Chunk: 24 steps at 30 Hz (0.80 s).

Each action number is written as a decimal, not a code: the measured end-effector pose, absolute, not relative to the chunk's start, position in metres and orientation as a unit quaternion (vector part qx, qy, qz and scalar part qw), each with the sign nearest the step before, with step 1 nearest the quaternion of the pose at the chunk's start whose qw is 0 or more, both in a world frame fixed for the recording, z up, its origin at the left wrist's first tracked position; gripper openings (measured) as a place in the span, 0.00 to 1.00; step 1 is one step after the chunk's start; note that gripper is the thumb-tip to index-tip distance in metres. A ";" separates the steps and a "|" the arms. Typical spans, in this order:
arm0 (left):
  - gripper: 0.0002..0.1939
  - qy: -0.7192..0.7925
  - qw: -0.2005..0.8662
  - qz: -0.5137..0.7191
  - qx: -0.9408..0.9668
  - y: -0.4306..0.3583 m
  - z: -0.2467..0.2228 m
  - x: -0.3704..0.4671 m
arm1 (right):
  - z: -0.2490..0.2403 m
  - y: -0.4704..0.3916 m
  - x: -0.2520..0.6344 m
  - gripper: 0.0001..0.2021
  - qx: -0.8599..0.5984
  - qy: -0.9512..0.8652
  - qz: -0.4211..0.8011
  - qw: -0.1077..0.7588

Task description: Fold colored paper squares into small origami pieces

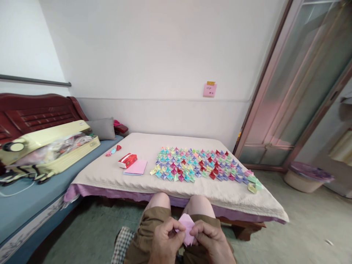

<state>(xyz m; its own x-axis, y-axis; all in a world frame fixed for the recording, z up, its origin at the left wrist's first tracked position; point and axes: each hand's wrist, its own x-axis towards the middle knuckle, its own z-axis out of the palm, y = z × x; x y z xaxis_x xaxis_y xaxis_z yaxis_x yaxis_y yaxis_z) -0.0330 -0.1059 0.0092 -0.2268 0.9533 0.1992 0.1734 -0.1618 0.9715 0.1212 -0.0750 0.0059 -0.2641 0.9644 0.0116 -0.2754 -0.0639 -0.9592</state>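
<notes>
A partly folded piece of pink origami paper point(187, 228) is held over my lap, between both hands. My left hand point(166, 240) pinches its left edge between thumb and fingers. On the opposite edge, my right hand point(210, 242) grips the paper the same way. Beyond my knees, many small folded paper figures point(192, 165) in mixed colours stand in rows on the cloth-covered table point(104, 172). A stack of pink paper sheets point(139, 167) lies to their left, partly under a red and white tissue pack point(127, 160).
An open pale yellow suitcase point(63, 157) full of bagged items rests on the blue bed point(41, 205) at left. Small coloured pieces point(113, 150) lie on the table's left side. A lined bin point(306, 178) stands by the sliding door point(272, 110). A pink note point(209, 90) hangs on the wall.
</notes>
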 end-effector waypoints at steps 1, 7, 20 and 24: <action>0.05 0.550 0.339 0.561 0.518 -0.106 0.008 -0.033 | 0.006 -0.075 0.120 0.05 -0.359 -0.464 0.645 0.490; 0.05 0.556 0.299 0.565 0.532 -0.109 0.014 -0.034 | 0.005 -0.076 0.120 0.14 -0.354 -0.413 0.691 0.476; 0.07 0.543 0.253 0.573 0.559 -0.115 0.012 -0.031 | 0.008 -0.081 0.112 0.20 -0.368 -0.451 0.677 0.451; 0.05 0.551 0.305 0.578 0.519 -0.116 0.014 -0.028 | 0.002 -0.080 0.111 0.21 -0.381 -0.427 0.688 0.447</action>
